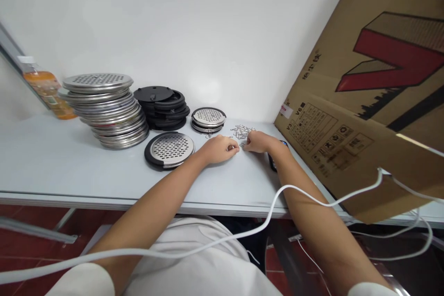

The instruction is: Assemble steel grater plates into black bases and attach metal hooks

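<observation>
My left hand is closed over the table, thumb and fingertips pinched together; what they hold, if anything, is too small to make out. Just to its right, my right hand has its fingers pressed together at a small metal wire clip. Behind both hands lies a loose pile of wire clips. Left of my left hand is a round perforated metal disc with a black rim, flat on the table. A short stack of similar perforated discs sits farther back, with a wire piece at its front edge.
A tall stack of metal discs and a stack of black round rings stand at the left. Behind them is an orange drink bottle. A large cardboard box leans at the right, near a phone. A white cable crosses in front.
</observation>
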Available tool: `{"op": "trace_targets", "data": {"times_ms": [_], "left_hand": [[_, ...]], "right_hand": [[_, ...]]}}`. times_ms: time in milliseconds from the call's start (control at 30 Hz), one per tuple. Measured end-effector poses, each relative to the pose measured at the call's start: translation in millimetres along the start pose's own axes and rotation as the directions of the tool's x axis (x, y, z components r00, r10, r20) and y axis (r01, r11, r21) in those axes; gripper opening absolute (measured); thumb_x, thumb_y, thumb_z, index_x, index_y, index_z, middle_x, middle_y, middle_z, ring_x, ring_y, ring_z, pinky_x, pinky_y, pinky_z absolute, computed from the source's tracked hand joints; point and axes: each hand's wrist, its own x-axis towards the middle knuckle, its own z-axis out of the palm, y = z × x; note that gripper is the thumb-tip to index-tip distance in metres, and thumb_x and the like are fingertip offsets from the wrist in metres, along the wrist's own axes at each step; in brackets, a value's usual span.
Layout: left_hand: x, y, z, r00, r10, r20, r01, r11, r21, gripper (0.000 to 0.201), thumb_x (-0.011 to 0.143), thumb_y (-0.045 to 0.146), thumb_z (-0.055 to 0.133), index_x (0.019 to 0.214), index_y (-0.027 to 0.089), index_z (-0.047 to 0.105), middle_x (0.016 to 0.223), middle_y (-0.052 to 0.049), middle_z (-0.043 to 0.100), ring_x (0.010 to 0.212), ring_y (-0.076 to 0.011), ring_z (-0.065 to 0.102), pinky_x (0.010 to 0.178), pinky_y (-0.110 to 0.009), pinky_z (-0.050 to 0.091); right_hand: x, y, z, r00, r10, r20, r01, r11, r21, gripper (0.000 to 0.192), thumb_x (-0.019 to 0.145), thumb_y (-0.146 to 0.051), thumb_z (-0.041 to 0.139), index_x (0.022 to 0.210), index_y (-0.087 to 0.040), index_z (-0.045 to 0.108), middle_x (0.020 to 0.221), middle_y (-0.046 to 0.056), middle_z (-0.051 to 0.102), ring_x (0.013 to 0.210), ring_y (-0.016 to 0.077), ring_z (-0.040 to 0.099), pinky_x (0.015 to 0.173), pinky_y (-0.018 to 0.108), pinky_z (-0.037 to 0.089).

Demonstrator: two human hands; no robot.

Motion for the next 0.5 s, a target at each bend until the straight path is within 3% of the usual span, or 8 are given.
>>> {"op": "trace_targets", "data": {"times_ms": [133,267,500], "left_hand": [[1,0,7.2,0.998,-0.037,0.060,0.037,0.999,0.000,0.025,0.086,0.033,0.054,0.093,0.025,0.077,0.081,0.000,0.074,0.074,-0.0171,0.064,0.067,-0.027,0.043],[1,2,11.4,0.995,-0.030,0.090,0.029,0.999,0.017,0.023,0.086,0.033,0.056,0.092,0.025,0.076,0.078,0.001,0.073,0.072,-0.0169,0.063,0.066,-0.027,0.042],[2,0,9.9,0.997,-0.016,0.077,0.017,1.000,-0.014,0.023,0.085,0.030,0.054,0.088,0.024,0.076,0.073,0.000,0.070,0.068,-0.0162,0.060,0.065,-0.027,0.042]], "right_hand": [[2,9,4,0.998,-0.039,-0.042,0.041,0.997,0.060,0.023,0.081,-0.034,0.060,0.084,-0.015,0.073,0.083,0.009,0.074,0.075,0.0194,0.065,0.059,0.025,0.042],[4,11,5,0.994,-0.019,-0.108,0.027,0.997,0.077,0.022,0.084,-0.029,0.058,0.089,-0.015,0.074,0.090,0.009,0.075,0.080,0.0190,0.067,0.063,0.024,0.043],[8,1,-1,0.999,-0.004,-0.042,0.004,1.000,0.018,0.023,0.077,-0.024,0.064,0.093,-0.012,0.075,0.091,0.016,0.075,0.080,0.0238,0.069,0.064,0.027,0.045]]}}
